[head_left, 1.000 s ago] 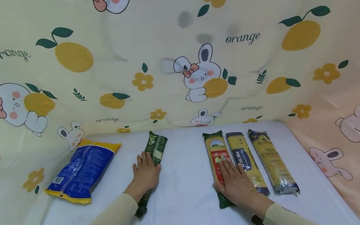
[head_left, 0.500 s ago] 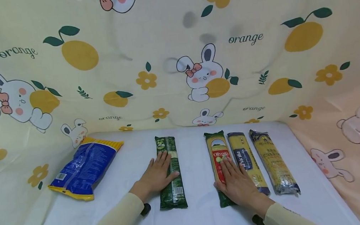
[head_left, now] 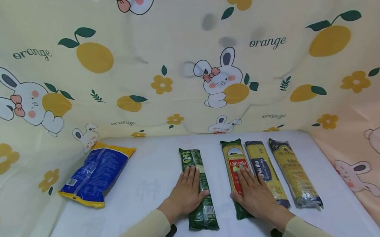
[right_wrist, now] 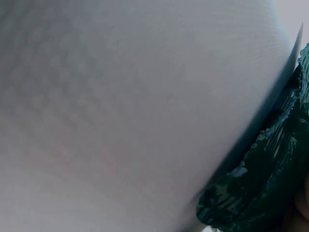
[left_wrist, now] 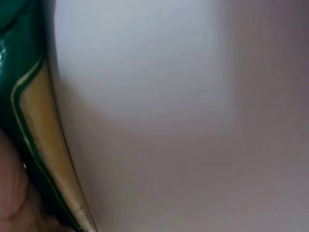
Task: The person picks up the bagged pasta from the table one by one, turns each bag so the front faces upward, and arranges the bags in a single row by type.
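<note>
My left hand (head_left: 186, 194) lies with straight fingers over a long green pasta pack (head_left: 203, 217), its barcode side up. That pack's edge, with a strip of yellow, shows beside part of the hand in the left wrist view. To its right, my right hand (head_left: 256, 197) rests on a green pasta pack with a red Olivoila label (head_left: 237, 161), fingers stretched out and thumb near its left edge. In the right wrist view, the crinkled dark green end of a pack (right_wrist: 260, 179) shows. A narrow gap separates the two green packs.
Right of the Olivoila pack lie a yellow pasta pack with a blue label (head_left: 260, 165) and another yellow pack (head_left: 294, 173). A blue and yellow bag (head_left: 98, 173) lies at the left of the white table (head_left: 144, 213). A printed curtain (head_left: 169, 41) stands behind.
My left hand has moved right with the green pack, which has turned from leaning right to nearly parallel with the Olivoila pack. My right hand stays on its pack. The head view has shifted slightly.
</note>
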`<state>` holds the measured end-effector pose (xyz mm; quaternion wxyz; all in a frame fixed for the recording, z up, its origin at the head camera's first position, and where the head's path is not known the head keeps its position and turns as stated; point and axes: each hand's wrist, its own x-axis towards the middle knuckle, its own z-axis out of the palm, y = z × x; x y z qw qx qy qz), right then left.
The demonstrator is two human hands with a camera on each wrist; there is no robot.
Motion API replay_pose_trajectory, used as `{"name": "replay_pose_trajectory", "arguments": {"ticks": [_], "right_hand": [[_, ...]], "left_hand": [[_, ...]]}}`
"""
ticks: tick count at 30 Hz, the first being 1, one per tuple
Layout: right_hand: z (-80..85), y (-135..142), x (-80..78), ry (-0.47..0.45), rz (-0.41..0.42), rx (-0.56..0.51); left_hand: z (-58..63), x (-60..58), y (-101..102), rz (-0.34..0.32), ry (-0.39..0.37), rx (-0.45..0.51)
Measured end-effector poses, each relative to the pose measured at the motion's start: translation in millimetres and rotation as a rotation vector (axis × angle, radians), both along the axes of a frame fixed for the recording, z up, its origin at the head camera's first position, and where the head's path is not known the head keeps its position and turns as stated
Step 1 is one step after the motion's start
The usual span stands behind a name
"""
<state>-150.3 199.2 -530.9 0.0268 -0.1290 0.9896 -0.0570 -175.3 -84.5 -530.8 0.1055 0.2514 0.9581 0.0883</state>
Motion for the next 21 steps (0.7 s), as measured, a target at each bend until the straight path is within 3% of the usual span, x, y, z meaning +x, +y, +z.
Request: {"name": "replay_pose_trajectory", "arguments": {"ticks": [7, 12, 16, 21], "right_hand": [[-1.6, 1.4, 0.9, 0.020, 0.019, 0.005], [-0.2, 3.3, 0.5, 0.026, 0.012, 0.013], [3.5, 2.0, 2.0, 0.025, 0.001, 0.006], [11.3, -9.3, 11.5, 0.068, -0.014, 0.012]], "left_hand": [[-3.6, 0.6, -7.3, 0.017, 0.049, -0.041], [1.3, -3.1, -11.3, -0.029, 0.050, -0.021], [6.2, -7.4, -12.4, -0.023, 0.073, -0.043], [12.6, -18.5, -13.0, -0.025, 0.189, -0.045]]}}
